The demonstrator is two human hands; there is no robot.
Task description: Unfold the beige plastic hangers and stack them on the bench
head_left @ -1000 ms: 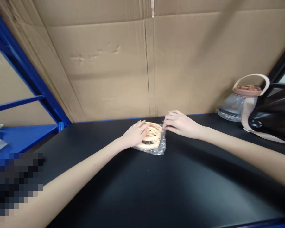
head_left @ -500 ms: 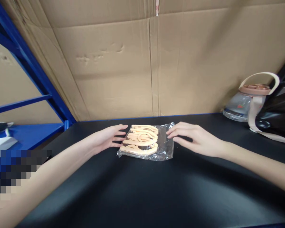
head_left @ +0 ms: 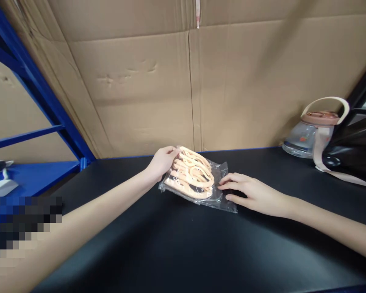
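Note:
A clear plastic bag (head_left: 197,180) holding several peach-coloured plastic hangers lies on a black tabletop (head_left: 201,244). Its left end is tilted up off the surface. My left hand (head_left: 161,162) grips that raised left end with fingers curled round it. My right hand (head_left: 253,194) rests on the table at the bag's right edge, fingers stretched out and touching the plastic.
A cardboard wall (head_left: 183,81) stands behind the table. At the far right lie a clear water bottle with a pink lid and strap (head_left: 312,132) and a black bag (head_left: 354,150). A blue metal shelf frame (head_left: 33,101) is at the left.
My left hand has taken hold of the bag's left end and lifted it. The bag has turned and shifted slightly right. My right hand has moved nearer and lower along the bag's right edge.

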